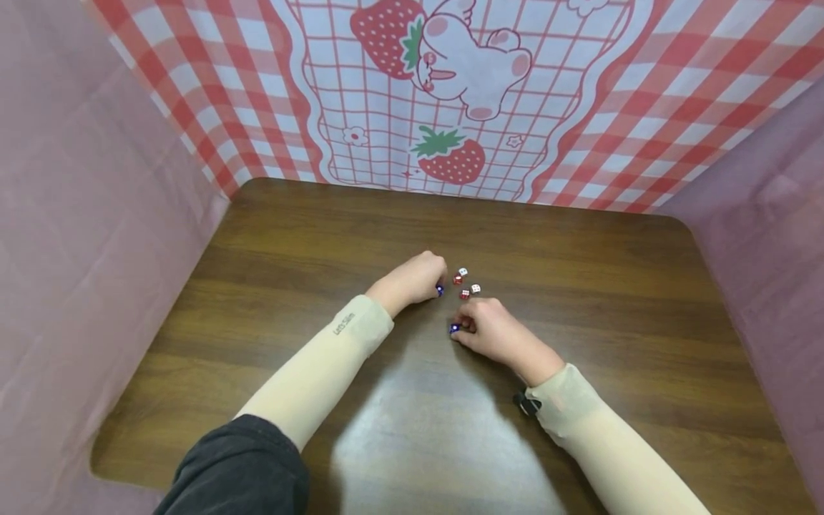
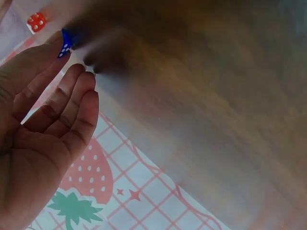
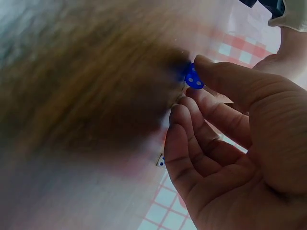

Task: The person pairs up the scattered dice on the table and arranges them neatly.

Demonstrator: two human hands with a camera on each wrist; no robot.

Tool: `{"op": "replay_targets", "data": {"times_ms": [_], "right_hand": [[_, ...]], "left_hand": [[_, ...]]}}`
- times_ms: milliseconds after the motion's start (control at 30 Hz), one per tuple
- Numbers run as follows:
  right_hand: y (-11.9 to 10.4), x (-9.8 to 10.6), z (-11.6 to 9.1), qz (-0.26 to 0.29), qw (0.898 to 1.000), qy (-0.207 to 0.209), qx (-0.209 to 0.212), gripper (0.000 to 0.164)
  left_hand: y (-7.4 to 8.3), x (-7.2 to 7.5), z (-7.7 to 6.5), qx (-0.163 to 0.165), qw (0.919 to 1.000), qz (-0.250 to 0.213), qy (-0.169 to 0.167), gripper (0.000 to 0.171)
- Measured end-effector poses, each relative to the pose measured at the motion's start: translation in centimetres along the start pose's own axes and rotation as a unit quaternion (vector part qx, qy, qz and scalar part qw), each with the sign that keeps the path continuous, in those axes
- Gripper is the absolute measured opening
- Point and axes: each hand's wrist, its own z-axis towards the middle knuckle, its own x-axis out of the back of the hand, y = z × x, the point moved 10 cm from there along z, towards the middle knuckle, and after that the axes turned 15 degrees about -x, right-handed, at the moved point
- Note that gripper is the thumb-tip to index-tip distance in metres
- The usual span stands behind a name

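Left fingers: we see the left hand (image 1: 412, 280) grasping a small blue cubic die with white pips (image 1: 440, 292) between thumb and forefinger, the other fingers loosely bent and holding nothing.
Right fingers: we see the right hand (image 1: 492, 331) pinching a second small blue cubic die with white pips (image 1: 454, 328) in the same way, nearer to the person than the first.
Far pair: a small white cubic die (image 1: 463, 272) and a small red cubic die with white pips (image 1: 458, 280) sit close together just beyond the left hand; we cannot tell whether they touch.
Near pair: another small white cubic die (image 1: 476, 288) and another small red cubic die (image 1: 465, 294) lie side by side, just beyond the right hand.
Settled: we judge four dice to be placed, each red beside a white on the brown wood-grained counter (image 1: 579, 257), with no fingers gripping them.
Unsettled: both blue dice remain to be let go, one near each pair; whether either rests on the counter, we cannot tell.
Backdrop: we see a red-and-white checked cloth with strawberries (image 1: 244, 71) hanging behind the counter.
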Motion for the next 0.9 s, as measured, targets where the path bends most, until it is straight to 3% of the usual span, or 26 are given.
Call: {"op": "replay_targets", "data": {"times_ms": [200,533,900], "right_hand": [[0.1,0.2,0.0,0.006,1.000,0.003,-0.006,0.015],[0.1,0.2,0.0,0.010,1.000,0.009,-0.005,0.015],[-0.1,0.0,-0.1,0.016,1.000,0.007,0.000,0.016]], "left_hand": [[1.3,-0.2,-0.4,-0.014,0.9999,-0.003,-0.001,0.010],[2.5,-0.9,-1.8,-0.008,0.9999,-0.012,-0.005,0.015],[4.0,-1.6,-3.4,0.004,0.9999,0.009,0.004,0.019]]}}
